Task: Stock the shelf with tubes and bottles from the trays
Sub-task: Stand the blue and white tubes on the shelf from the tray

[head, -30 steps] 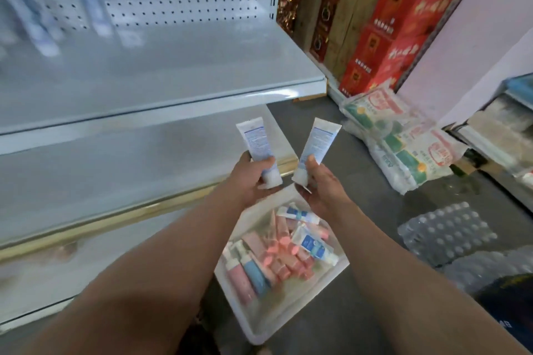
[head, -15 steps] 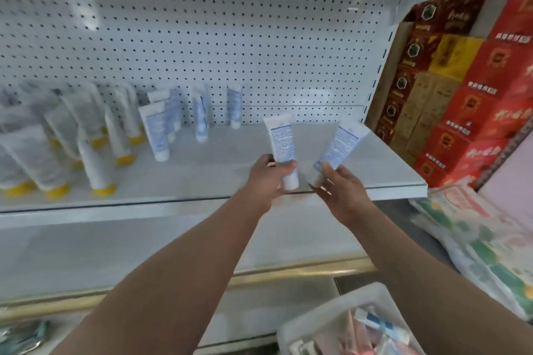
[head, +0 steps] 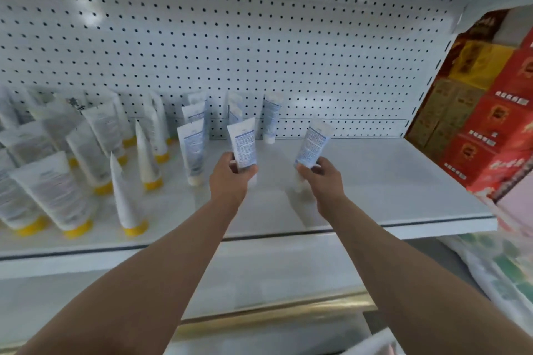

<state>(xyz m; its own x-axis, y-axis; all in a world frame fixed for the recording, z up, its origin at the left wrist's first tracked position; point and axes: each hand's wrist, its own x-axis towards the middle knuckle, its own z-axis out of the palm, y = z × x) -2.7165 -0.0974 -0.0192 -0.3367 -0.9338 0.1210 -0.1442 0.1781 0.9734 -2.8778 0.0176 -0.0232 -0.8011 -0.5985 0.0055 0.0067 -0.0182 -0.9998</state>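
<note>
A person reaches over the white shelf [head: 389, 181], each hand clamped round a white tube with blue print held cap-down. The left hand [head: 229, 179] grips the left tube [head: 243, 143] just above the shelf board; the right hand [head: 324, 174] grips the right tube [head: 314, 143], tilted slightly rightward, with its cap close to the board. The hands are apart, and neither tube looks set down yet.

Stocking appears well under way. Yellow-capped tubes [head: 127, 199] stand in rows across the shelf's left end, and blue-printed tubes [head: 192, 150] stand in short files from the middle back to the pegboard [head: 259, 37]. The right end of the shelf, out to its right edge, holds no stock, so a fair share seems left. A tray corner [head: 372, 344] shows at the bottom edge; how much it holds cannot be told.

The tubes' labels carry blocks of small print, too blurred to read. Red cartons [head: 501, 130] stacked beyond the shelf's right end bear Chinese characters, not legible here.
</note>
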